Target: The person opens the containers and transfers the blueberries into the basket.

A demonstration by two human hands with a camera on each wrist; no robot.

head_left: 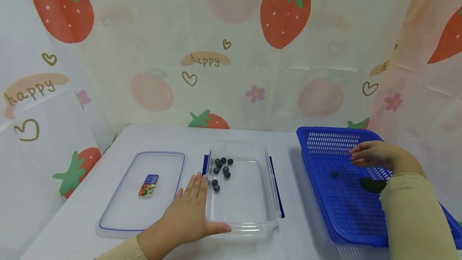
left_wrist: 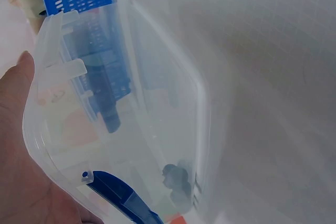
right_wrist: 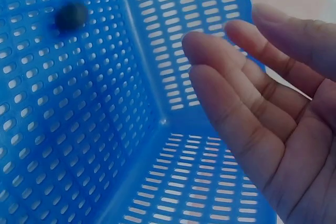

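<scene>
My left hand (head_left: 185,214) rests against the left side of a clear plastic food container (head_left: 252,224), fingers straight and thumb along its near rim. Inside, several blueberries (head_left: 225,169) lie toward the left. Over a blue perforated basket (head_left: 317,200) hovers my right hand (head_left: 388,157), with loosely bent fingers and nothing in them. One dark blueberry (right_wrist: 71,16) lies on the basket's floor in the right wrist view, apart from the fingertips. Also in the basket is a dark green, elongated thing (head_left: 371,185), partly hidden by my right sleeve.
A clear lid (head_left: 126,212) with a purple-blue seal lies flat left of the container, bearing a small printed label (head_left: 148,185). Dark blue latches (head_left: 277,187) hang along the container's sides. A strawberry-print curtain (head_left: 238,71) stands behind the white table (head_left: 288,244).
</scene>
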